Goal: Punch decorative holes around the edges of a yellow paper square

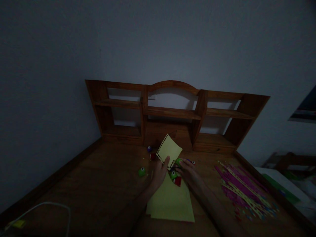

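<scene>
On a wooden desk, my left hand (160, 172) pinches a small yellow paper sheet (170, 149) with a row of punched holes along its left edge and holds it tilted up. My right hand (187, 168) is closed over a green craft punch (178, 161) pressed at the sheet's lower right corner. Just below the hands lie another green punch (173, 174) and a red punch (178, 181), on top of a stack of yellow paper (170, 202).
A green punch (141, 171), a purple punch (149, 148) and a dark red punch (153, 156) lie left of the hands. Purple and yellow punched strips (243, 191) are piled at the right. A wooden shelf unit (172, 113) stands at the back; a white cable (44, 207) lies front left.
</scene>
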Available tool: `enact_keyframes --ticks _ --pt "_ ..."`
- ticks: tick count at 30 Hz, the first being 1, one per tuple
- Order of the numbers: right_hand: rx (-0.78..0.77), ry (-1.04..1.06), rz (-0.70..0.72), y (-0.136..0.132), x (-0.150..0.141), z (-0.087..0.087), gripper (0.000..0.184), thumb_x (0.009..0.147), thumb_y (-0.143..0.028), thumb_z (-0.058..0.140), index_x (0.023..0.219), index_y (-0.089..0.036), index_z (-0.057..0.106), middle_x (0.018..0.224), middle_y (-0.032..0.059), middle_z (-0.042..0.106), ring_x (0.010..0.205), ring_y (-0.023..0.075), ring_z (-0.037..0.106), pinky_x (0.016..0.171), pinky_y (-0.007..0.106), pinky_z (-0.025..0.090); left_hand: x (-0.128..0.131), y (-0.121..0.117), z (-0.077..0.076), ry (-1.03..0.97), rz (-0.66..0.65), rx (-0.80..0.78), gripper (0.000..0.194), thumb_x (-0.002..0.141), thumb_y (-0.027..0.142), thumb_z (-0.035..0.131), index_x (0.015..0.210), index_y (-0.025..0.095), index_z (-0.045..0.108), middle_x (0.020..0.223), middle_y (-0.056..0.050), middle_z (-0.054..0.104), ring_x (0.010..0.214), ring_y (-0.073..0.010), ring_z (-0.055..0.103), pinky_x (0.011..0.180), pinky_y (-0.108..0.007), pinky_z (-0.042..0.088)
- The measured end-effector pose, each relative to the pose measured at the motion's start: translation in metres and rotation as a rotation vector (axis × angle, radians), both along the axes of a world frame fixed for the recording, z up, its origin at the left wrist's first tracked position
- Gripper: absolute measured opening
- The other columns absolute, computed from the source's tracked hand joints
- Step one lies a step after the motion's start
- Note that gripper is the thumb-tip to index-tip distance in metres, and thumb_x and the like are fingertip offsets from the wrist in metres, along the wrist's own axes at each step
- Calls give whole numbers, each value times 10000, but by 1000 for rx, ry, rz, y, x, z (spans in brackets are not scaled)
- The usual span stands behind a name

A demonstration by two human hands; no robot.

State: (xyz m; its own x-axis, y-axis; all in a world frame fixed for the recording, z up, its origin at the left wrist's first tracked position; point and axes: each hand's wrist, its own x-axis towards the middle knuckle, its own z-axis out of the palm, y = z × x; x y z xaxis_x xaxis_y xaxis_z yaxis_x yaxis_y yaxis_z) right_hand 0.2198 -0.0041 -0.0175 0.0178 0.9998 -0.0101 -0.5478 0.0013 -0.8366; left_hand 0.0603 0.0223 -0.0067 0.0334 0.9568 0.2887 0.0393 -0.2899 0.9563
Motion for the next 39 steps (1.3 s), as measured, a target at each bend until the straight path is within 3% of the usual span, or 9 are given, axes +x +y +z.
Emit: enact_keyframes --ticks 9,14,18,27,39 --pt "14 34 -43 -4 -4 3 252 659 -239 839 879 -227 716 973 27 728 939 199 669 948 354 481 -1 -5 8 0 -50 26 408 858 485 545 1075 165 678 1064 -118 710 1175 -279 572 1034 -412 426" --pt "-31 -14 -48 -5 -2 4 268 658 -263 840 892 -219 718 932 33 730 846 179 680 852 317 516 7 1 -5 -67 -70 83 505 830 450 602 1253 175 573 1296 -112 595 1267 -238 495 1103 -374 348" --pt "-46 -42 -69 -5 0 5 269 648 -273 843 882 -222 720 898 26 726 794 169 674 775 294 529 10 3 -13 -78 -87 65 535 823 417 620 1296 179 537 1321 -105 576 1306 -232 452 1142 -368 288" --pt "-60 -87 -53 0 6 -2 253 643 -274 843 855 -213 719 872 19 710 755 160 660 698 265 530 5 -3 -10 -107 -281 4 514 822 367 621 1298 190 537 1306 -106 586 1261 -240 498 1118 -397 330" --pt "-51 -125 34 -2 5 -3 191 690 -278 812 836 -197 719 869 20 708 753 146 649 681 239 505 4 2 -11 -163 -311 3 502 825 364 625 1284 176 550 1299 -117 590 1186 -248 557 1094 -417 360"
